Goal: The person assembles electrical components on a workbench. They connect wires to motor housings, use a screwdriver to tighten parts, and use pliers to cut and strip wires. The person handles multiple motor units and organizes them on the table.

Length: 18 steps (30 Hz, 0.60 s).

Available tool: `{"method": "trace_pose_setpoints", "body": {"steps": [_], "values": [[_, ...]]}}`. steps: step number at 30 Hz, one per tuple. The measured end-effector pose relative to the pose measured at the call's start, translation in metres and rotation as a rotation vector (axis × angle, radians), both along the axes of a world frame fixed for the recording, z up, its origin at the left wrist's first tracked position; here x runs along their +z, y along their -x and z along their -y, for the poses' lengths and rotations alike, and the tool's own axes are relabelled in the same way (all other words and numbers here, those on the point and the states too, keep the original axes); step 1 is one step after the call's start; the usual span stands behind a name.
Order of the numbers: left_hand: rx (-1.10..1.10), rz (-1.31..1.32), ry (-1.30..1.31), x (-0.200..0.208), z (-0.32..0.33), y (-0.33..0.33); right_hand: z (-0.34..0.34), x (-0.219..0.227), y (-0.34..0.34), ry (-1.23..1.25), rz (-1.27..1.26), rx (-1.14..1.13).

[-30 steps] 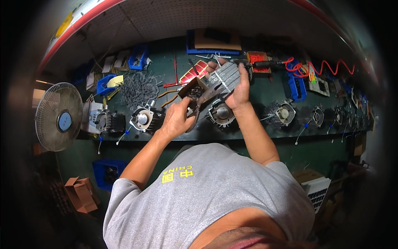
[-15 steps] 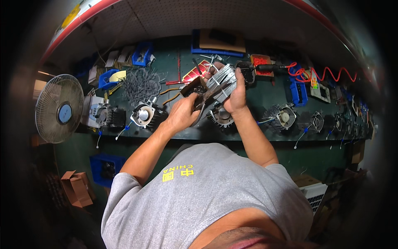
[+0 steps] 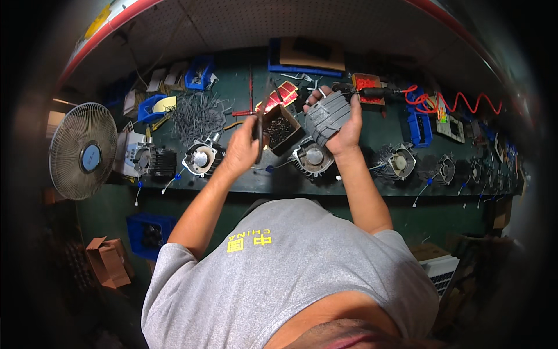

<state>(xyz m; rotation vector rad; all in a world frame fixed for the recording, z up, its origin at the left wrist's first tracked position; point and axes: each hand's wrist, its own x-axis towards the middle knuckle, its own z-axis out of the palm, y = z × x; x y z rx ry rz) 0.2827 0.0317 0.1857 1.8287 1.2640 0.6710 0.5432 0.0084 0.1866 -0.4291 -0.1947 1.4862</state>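
- Fingers of the left hand [image 3: 241, 150] curl around a dark, scissor-like metal tool [image 3: 260, 135], its upper end blurred.
- Fingers and thumb of the right hand [image 3: 347, 132] grip a grey, finned metal block [image 3: 327, 119] over the dark green bench [image 3: 381, 125].
- Between the hands sits an open brown box [image 3: 294, 121] containing small dark pieces [image 3: 279, 127].
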Motion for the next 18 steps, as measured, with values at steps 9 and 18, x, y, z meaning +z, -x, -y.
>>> {"method": "trace_pose_setpoints", "body": {"steps": [9,18], "values": [[0.105,-0.297,-0.098,-0.032,-0.048,0.033,0.006,0.006,-0.017,0.001,-0.249,0.108],[0.138,-0.686,0.113,-0.091,-0.159,0.090,0.012,0.014,-0.012,0.023,-0.120,0.138]]}}
